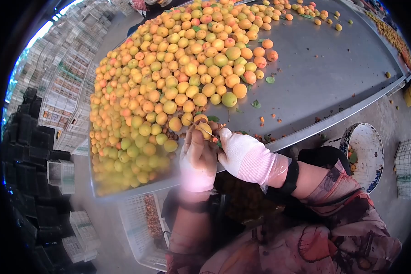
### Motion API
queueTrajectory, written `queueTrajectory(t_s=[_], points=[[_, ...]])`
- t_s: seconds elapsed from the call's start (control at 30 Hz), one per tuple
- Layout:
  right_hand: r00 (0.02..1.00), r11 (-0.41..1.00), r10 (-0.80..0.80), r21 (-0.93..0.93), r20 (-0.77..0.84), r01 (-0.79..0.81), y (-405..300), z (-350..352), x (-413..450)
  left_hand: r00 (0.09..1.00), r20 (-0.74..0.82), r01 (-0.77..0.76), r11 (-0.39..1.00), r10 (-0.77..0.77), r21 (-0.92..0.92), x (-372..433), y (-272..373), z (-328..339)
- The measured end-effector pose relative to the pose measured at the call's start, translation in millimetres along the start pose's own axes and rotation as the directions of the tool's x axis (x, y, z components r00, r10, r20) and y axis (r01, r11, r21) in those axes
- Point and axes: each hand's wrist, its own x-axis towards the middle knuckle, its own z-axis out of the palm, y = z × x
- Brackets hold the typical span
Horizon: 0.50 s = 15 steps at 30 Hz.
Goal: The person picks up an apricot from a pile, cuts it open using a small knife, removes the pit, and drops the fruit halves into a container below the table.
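Note:
My left hand (198,154), in a white glove with the fingertips bare, holds a yellow-orange apricot (203,127) near the front edge of the metal table. My right hand (245,154), gloved in white with a pink cuff, is close against it. A thin blade-like tool (208,132) crosses the apricot and runs toward my right fingers, which grip its hidden end. Whether it has cut into the fruit cannot be seen. A large heap of apricots (178,68), yellow, orange and greenish, spreads just beyond both hands. Brown pits lie beside my left fingers.
The metal table (315,68) has a raised rim and bears scattered leaves and fruit scraps. Below it stand a white plastic crate (132,219) with pits inside and a white bucket (368,154) holding discarded fruit. Stacked crates (63,92) line the left. Another person sits at the far side.

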Motion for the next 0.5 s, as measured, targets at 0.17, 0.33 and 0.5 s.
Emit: queueTrajectory(t_s=[0.17,0.33,0.5], points=[[0.999,0.999,0.002,-0.033,0.035,-0.001,3,6,1,0.997,0.007,-0.073,0.977,0.073,0.199,-1,-11,-6],[0.999,0.999,-0.023,-0.044,0.037,0.024,2,3,2,0.996,0.013,0.086,0.970,-0.085,-0.227,9,-18,-11],[0.992,0.998,0.051,-0.044,0.118,-0.047,-1,4,3,0.995,-0.043,0.062,0.897,-0.090,-0.438,-3,-9,1]])
